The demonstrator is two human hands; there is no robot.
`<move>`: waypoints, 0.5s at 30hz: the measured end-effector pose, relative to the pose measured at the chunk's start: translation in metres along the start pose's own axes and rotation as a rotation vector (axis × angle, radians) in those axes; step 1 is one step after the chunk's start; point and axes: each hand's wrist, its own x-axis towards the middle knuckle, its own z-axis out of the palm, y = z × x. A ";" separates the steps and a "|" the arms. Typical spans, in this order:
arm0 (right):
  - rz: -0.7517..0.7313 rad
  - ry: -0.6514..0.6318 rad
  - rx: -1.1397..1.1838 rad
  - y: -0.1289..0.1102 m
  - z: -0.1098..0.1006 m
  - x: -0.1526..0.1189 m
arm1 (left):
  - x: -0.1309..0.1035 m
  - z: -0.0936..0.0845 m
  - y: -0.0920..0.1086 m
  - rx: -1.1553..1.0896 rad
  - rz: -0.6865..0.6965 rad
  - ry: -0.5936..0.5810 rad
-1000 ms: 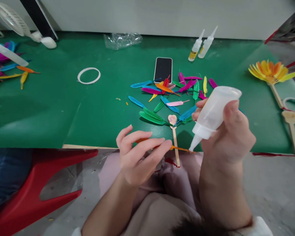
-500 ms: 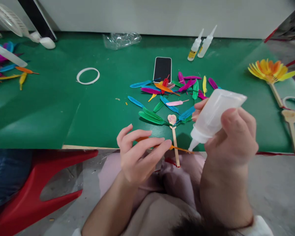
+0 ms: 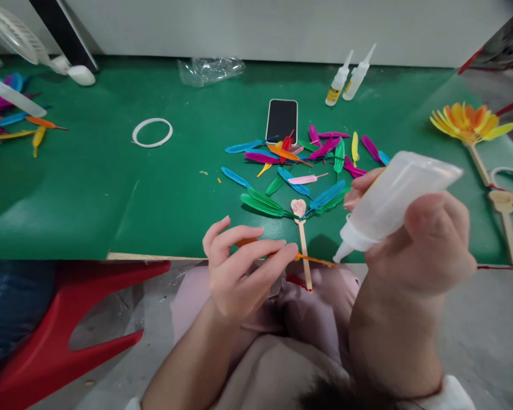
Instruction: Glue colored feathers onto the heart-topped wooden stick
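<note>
Between its fingers my left hand pinches an orange feather, whose thin quill points right. Tilted nozzle-down in my right hand is a translucent white glue bottle; its tip is at the end of the quill, and I cannot tell whether they touch. Beneath the quill, a wooden stick with a heart-shaped top juts over the table edge. Green feathers and blue feathers fan out on either side of the heart.
Loose coloured feathers lie around a phone. Two small glue bottles stand at the back. On the right is a yellow feather fan on a stick. A white ring lies left, and a red stool stands beside me.
My right hand has moved right with the glue bottle, its nozzle sliding outward to the quill's end. My left hand and the orange feather have stayed nearly still.
</note>
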 end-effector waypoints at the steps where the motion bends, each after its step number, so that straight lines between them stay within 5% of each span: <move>1: 0.001 0.006 0.006 0.000 0.000 0.000 | 0.000 0.000 0.000 0.000 0.003 0.001; 15: 0.020 -0.005 -0.053 0.000 0.003 -0.002 | 0.000 0.001 0.000 -0.012 -0.003 0.009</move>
